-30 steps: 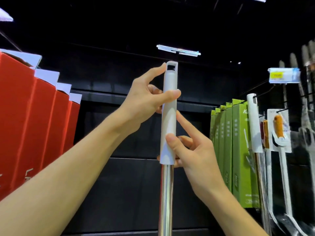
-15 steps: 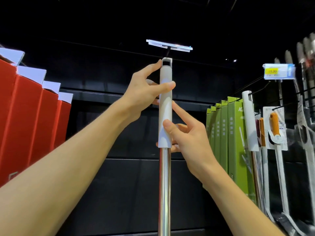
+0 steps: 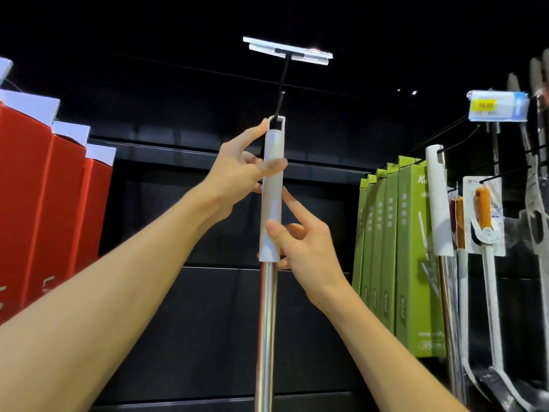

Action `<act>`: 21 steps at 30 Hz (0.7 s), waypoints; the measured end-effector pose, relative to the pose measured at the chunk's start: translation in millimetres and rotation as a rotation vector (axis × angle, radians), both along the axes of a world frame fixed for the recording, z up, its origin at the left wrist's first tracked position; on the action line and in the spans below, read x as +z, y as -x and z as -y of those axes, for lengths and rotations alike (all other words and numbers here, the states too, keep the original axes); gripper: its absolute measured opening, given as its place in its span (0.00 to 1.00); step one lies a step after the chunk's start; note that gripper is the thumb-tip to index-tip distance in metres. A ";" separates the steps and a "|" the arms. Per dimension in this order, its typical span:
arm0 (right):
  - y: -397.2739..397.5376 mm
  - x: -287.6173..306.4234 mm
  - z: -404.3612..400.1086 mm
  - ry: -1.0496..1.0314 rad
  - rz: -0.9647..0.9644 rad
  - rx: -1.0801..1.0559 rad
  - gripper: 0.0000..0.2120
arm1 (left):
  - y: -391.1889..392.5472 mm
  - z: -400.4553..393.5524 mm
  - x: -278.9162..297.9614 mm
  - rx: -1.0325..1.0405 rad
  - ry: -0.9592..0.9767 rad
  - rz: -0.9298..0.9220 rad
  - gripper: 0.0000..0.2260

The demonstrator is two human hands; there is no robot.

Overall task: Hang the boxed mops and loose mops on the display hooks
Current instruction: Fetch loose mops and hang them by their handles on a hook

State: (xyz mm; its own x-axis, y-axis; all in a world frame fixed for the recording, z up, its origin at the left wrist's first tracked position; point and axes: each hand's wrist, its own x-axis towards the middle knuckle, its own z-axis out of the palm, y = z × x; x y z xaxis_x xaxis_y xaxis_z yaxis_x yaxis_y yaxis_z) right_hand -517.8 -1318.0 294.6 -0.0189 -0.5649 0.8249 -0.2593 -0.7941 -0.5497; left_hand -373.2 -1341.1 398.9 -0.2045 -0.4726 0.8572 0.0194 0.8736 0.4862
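Observation:
A loose mop stands upright in the middle: a white handle grip [image 3: 271,203] on a shiny steel pole [image 3: 266,331]. The hole at the grip's top meets the tip of a black display hook [image 3: 281,84], which carries a clear label holder. My left hand [image 3: 240,173] grips the upper part of the grip, its forefinger up by the hole. Lower down, my right hand [image 3: 300,242] pinches the grip between thumb and fingers. The mop head is out of view below.
Red boxes [image 3: 44,209] with white flaps hang at the left. At the right hang green boxed mops [image 3: 398,263], another white-handled mop [image 3: 439,203], orange-handled tools [image 3: 482,209] and a price tag [image 3: 497,106]. Black shelving fills the background.
Both hands have lifted the mop. Its top hole rose from below the label holder to the hook's tip.

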 end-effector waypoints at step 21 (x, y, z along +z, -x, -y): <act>6.5 -50.8 25.9 -0.002 -0.056 0.088 0.34 | -8.7 15.6 -82.6 0.086 0.079 0.031 0.33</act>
State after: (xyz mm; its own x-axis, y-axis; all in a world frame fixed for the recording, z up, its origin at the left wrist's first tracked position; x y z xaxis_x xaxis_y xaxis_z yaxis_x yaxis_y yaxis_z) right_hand -524.3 -1343.8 243.7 0.0771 -0.5643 0.8220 -0.2188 -0.8139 -0.5382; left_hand -364.5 -1356.7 316.3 -0.1929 -0.4208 0.8864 -0.0709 0.9070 0.4151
